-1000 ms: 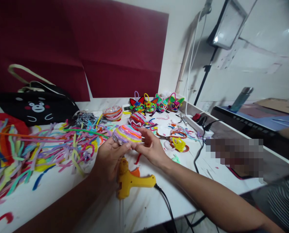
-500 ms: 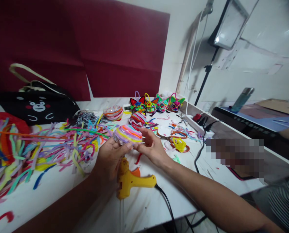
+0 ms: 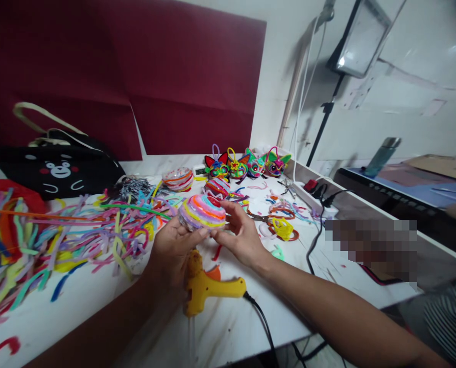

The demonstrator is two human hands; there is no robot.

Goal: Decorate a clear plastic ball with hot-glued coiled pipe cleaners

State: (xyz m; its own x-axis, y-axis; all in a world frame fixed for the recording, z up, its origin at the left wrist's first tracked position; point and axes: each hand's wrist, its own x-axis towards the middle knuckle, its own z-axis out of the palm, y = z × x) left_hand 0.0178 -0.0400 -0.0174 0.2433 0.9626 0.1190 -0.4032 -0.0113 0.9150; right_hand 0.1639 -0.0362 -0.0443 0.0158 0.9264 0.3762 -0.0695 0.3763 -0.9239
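Both hands hold one striped ball (image 3: 201,212), banded in purple, yellow, orange and blue with a red patch on top. My left hand (image 3: 174,245) grips its left and lower side, thumb along the bottom edge. My right hand (image 3: 241,236) has its fingers closed on the right side. Just below the ball, a yellow glue gun (image 3: 212,287) stands with its nozzle end hidden near my left hand and a clear stick out of its back. Behind are another striped ball (image 3: 177,179) and a red one with a zigzag (image 3: 217,188).
Colourful fuzzy strips (image 3: 97,230) cover the left of the table. A black bag (image 3: 59,171) stands behind them. Several cat-eared ornaments (image 3: 246,164) sit at the back. Orange-handled scissors (image 3: 264,218) and a power strip (image 3: 319,199) are at right. A person's striped clothing shows far right.
The ball has tipped in my hands, so its red top patch now shows and the bands have shifted. Both hands keep almost the same place.
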